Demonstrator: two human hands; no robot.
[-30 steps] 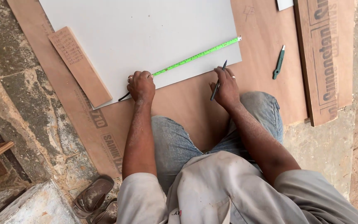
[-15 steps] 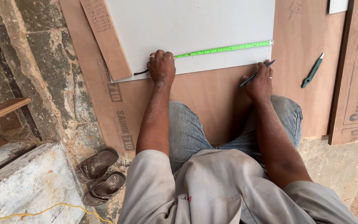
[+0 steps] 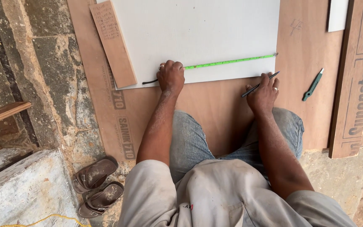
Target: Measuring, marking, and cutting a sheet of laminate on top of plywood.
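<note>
Pinning the near end of a green measuring tape [image 3: 227, 62] against a white laminate sheet [image 3: 198, 33], the left hand [image 3: 171, 77] is pressing down with its fingers curled tightly over the tape case, whose dark strap is trailing out to the left along the sheet's lower edge. The tape is running rightwards across the sheet, close to its bottom edge, and its far tip is hooking at the sheet's right edge. The right hand [image 3: 263, 94] is resting on the brown plywood board [image 3: 215, 109] just below the sheet, its fingers closing around a dark pencil [image 3: 260, 84] whose point is angling up toward the tape's right portion. To mark well here, the tape is probably needing to stay taut and flat, with the left hand keeping its weight steady so the hook is not slipping off the edge, and the pencil point coming square to the reading rather than slanting. A green utility knife [image 3: 313, 85] is lying on the plywood, well apart to the right. A narrow wooden strip [image 3: 113, 44] is lying tilted across the sheet's left edge, and a pair of brown sandals [image 3: 97, 187] is sitting on the stone floor to the left.
</note>
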